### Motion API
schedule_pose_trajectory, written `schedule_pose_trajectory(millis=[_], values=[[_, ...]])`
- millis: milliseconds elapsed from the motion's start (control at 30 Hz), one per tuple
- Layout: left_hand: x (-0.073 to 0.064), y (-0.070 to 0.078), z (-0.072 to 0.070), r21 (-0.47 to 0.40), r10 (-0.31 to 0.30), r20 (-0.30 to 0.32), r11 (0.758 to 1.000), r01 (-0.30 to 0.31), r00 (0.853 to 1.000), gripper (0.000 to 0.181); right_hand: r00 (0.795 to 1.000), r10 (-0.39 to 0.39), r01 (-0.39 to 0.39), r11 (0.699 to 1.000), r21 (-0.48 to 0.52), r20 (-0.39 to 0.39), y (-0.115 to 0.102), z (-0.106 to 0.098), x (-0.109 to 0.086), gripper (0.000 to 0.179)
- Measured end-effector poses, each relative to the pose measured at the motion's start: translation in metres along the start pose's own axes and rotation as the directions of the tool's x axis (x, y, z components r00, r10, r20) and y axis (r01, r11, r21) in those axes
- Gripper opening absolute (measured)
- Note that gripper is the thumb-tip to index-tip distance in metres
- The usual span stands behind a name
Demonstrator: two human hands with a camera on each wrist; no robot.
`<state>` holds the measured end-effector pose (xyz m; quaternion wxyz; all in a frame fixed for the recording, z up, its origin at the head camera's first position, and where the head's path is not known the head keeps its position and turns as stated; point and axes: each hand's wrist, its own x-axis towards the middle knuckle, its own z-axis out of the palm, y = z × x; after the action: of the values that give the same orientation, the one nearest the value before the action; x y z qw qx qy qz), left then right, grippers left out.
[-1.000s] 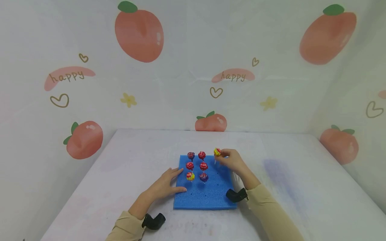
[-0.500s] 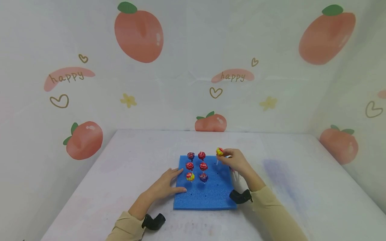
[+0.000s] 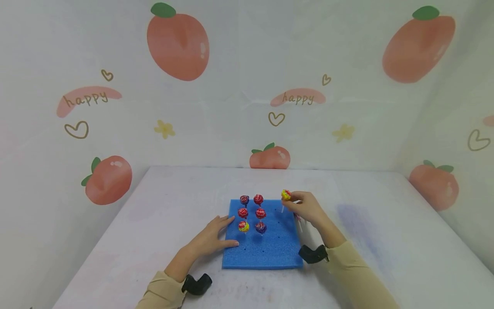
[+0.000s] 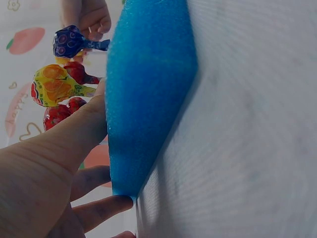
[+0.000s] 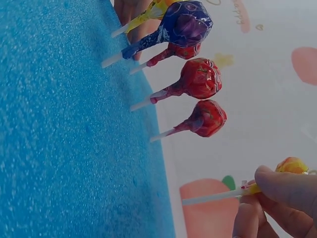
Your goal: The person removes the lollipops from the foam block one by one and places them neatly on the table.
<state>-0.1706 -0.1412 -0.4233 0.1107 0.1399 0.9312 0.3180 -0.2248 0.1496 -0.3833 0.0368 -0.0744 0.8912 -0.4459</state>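
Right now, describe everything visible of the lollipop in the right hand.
The lollipop has a round head in a shiny yellow-and-red wrapper and a thin white stick. The right hand pinches it at the wrapper's neck. Nearly upright, head up, it is above the far right of the blue board, the stick's end not touching.

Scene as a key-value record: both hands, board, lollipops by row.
left_hand: left hand touching the left edge of the blue board
right_hand: right hand pinching the held yellow lollipop
held_stick: points down, tip clear of the board
planted_count: six, in two columns of three
far_row: dark far-left lollipop, red far-right lollipop
middle_row: red middle-left lollipop, red middle-right lollipop
near_row: yellow near-left lollipop, blue near-right lollipop
under_board: white table
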Motion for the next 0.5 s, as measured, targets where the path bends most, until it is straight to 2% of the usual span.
schedule_pose_trajectory(millis=[300,500], values=[[-0.001,0.002,-0.001,-0.001,-0.006,0.003,1.0,0.006,1.0,0.078,0.999,-0.035,0.035,0.999,0.018,-0.023,0.007,-0.007,-0.003,0.029],[0.0,0.002,-0.001,0.004,-0.004,0.004,1.0,0.004,1.0,0.078,0.999,-0.03,0.03,0.999,0.042,-0.017,0.01,-0.012,-0.006,0.03]])
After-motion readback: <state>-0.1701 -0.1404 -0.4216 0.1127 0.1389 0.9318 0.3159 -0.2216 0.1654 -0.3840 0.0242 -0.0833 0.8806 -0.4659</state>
